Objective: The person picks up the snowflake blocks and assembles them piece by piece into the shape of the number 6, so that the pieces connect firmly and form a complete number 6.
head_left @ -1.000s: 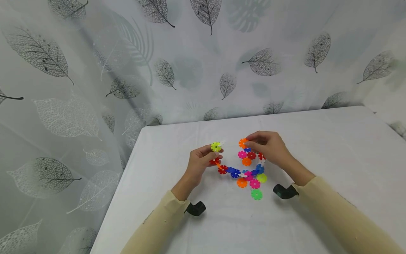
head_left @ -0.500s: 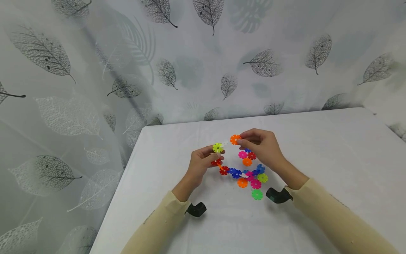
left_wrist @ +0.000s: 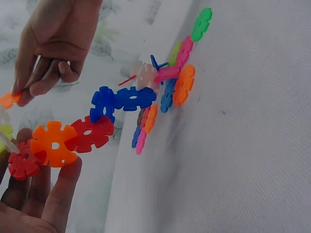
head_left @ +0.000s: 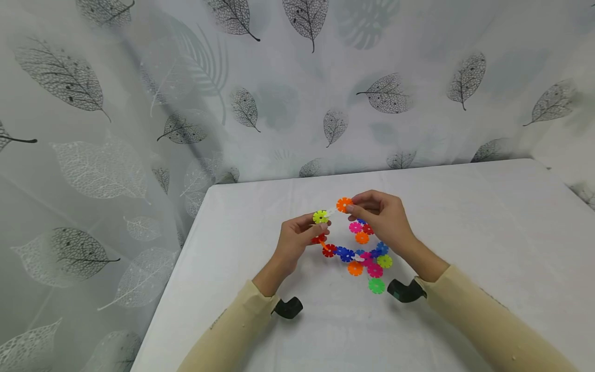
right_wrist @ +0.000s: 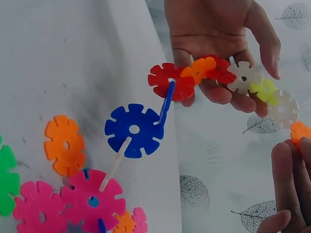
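Note:
My left hand [head_left: 297,235] holds one end of a chain of slotted plastic flower discs. This end has a yellow disc [head_left: 321,216], white discs [right_wrist: 245,77] and red discs [right_wrist: 171,81] with an orange one between. From there the chain drops through blue discs [right_wrist: 134,130] to a pink and white cluster near the table. Between thumb and fingertips, my right hand [head_left: 383,214] pinches an orange flower disc [head_left: 344,205]. Its edge meets the outermost white disc [right_wrist: 283,109] in the right wrist view.
Several loose-looking discs, including an orange disc [head_left: 362,237] and a pink disc [head_left: 355,227], lie behind the chain. A green disc [head_left: 376,285] is nearest the front. The white table [head_left: 325,336] ends at a leaf-print curtain [head_left: 279,129].
My right hand has moved left with the orange disc, from above the loose discs to the white disc at the chain's end. The left hand has shifted only slightly right.

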`<state>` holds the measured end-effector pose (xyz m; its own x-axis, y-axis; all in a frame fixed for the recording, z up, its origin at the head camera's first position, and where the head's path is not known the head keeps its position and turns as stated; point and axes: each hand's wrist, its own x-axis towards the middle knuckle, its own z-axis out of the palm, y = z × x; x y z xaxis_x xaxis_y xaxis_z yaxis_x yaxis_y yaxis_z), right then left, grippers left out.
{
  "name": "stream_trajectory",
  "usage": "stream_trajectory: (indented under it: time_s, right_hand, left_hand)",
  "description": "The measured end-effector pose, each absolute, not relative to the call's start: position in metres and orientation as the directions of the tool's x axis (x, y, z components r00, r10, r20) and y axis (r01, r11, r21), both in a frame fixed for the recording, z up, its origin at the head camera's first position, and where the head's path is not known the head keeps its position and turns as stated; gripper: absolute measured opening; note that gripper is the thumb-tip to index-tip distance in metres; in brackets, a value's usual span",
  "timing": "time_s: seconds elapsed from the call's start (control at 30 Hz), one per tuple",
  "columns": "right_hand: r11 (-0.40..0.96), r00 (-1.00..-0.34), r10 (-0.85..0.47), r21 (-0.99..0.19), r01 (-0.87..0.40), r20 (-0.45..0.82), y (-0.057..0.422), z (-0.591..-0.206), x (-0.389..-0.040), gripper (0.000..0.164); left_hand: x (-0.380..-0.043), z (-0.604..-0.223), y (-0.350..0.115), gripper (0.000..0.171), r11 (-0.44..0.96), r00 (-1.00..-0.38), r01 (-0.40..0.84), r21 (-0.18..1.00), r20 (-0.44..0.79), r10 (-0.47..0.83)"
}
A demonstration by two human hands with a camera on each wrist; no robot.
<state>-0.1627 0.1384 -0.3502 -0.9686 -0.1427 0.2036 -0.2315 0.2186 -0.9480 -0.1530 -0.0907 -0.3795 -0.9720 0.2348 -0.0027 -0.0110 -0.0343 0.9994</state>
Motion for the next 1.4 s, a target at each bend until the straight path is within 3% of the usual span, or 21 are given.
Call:
stream_trajectory:
  time_s: [0.37, 0.9, 1.4]
  right_hand:
    - [0.177, -0.963, -0.137, -0.951, -0.255, 0.232, 0.140, -0.356, -0.159, 0.028]
    - [0.166, -0.929, -0.146, -0.917, -0.362, 0.340, 0.139, -0.358, -0.156, 0.019]
    - [0.184, -0.941, -0.086, -0.923, -0.338, 0.328, 0.136, -0.363, -0.157, 0.016]
  left_hand:
    - [-0.155, -0.378, -0.083, 0.043, -0.044, -0.975, 0.041, 0.998, 0.050, 0.216]
    - [-0.155, -0.377, -0.082, 0.033, -0.008, -0.969, 0.040, 0.999, 0.040, 0.243]
    - [-0.156, -0.375, -0.077, 0.030, -0.022, -0.966, 0.052, 0.998, 0.056, 0.251]
